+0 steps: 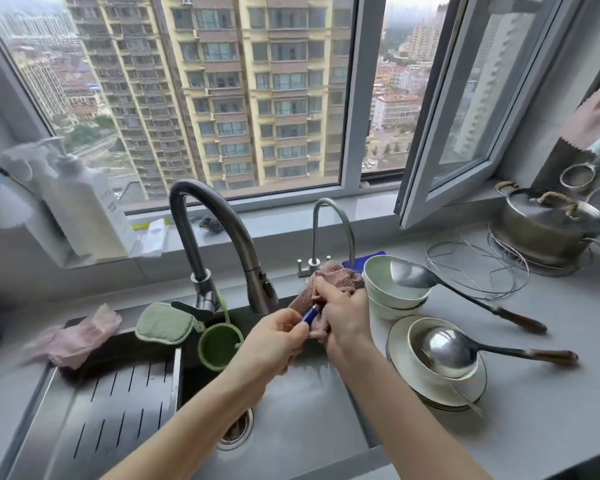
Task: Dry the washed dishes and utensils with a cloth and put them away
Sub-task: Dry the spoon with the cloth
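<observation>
Head view, over a kitchen sink (291, 427) below a window. At frame centre the left hand (278, 344) pinches the blue handle of a small utensil (308, 315), its grip clenched on that handle; the utensil's working end is buried in a pink waffle-weave cloth (340, 275), so its kind cannot be told. The right hand (343, 317) has its grip clenched around the cloth, wrapping it about the hidden end. Step in hand, by judgement: drying one utensil. Right of centre on the grey desk (534, 393) wait stacked pale green bowls (388, 289) carrying a long spoon (440, 284), and nearer the lower right a bowl on plates (437, 372) holding a ladle (465, 351). These appear still undried, so the task seems at an early stage. Left of centre lie a green scrub pad (163, 322) and pink gloves (77, 337), beside the main faucet (219, 244). Next move calls for drawing the utensil free of the cloth, finding a storage place not visible in this frame, then taking a piece from the desk.
</observation>
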Demonstrator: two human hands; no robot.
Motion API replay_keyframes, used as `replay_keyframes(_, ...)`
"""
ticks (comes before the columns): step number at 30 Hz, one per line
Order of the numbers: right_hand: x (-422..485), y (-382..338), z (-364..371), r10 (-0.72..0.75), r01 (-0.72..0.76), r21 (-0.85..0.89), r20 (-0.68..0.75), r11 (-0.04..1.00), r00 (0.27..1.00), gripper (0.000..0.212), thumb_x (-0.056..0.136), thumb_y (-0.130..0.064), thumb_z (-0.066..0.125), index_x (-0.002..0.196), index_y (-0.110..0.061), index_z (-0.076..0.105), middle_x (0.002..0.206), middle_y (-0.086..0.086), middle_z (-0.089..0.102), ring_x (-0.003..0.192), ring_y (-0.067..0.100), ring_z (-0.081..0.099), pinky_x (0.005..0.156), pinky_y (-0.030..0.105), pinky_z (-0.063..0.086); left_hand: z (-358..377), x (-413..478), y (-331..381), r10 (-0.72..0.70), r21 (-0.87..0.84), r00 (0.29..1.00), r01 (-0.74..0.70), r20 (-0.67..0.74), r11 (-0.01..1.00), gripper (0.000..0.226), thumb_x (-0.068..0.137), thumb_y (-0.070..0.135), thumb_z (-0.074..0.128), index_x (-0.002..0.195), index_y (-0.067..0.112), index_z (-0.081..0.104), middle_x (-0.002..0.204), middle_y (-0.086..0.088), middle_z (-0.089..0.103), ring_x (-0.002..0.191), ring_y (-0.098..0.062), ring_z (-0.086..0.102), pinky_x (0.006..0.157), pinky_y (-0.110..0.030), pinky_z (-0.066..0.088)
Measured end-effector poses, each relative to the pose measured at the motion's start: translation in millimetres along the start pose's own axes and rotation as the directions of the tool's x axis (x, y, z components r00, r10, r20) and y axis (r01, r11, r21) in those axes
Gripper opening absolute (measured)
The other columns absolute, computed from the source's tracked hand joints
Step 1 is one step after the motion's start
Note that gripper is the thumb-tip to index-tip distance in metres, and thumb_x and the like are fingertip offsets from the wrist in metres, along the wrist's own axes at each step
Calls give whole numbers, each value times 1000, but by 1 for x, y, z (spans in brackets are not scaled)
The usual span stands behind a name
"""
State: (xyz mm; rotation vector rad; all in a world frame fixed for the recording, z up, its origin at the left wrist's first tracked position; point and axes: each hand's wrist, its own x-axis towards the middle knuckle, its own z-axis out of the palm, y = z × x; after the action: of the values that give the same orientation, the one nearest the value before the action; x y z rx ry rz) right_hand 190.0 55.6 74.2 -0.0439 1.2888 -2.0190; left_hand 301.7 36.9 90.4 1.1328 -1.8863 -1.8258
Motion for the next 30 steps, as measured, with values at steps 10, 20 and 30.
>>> replay_keyframes(10,0,-4,48,-36,50,122,-113,991,993,15,88,4,57,89,-10,51,78,14,57,43,15,63,36,27,48,-127,-47,-30,329,371,933,-257,-144,892,14,84,34,54,81,21,56,69,1,57,68,-20,52,68,-35,41)
replay_keyframes(20,-103,75,161,100,74,-317,500,945,860,32,87,-19,66,114,-20,50,109,10,66,99,24,66,88,47,55,-229,-65,-19,82,-200,989,-106,-125,974,33,97,22,44,86,-2,63,59,-4,56,53,-11,50,53,-20,40)
replay_keyframes(30,-134,131,253,13,356,-383,696,853,718,30,75,4,73,97,-10,58,74,5,64,68,18,61,68,35,51,-346,-107,-18,458,688,689,79,-561,722,51,86,57,49,66,14,67,62,1,65,64,-15,60,56,-27,40)
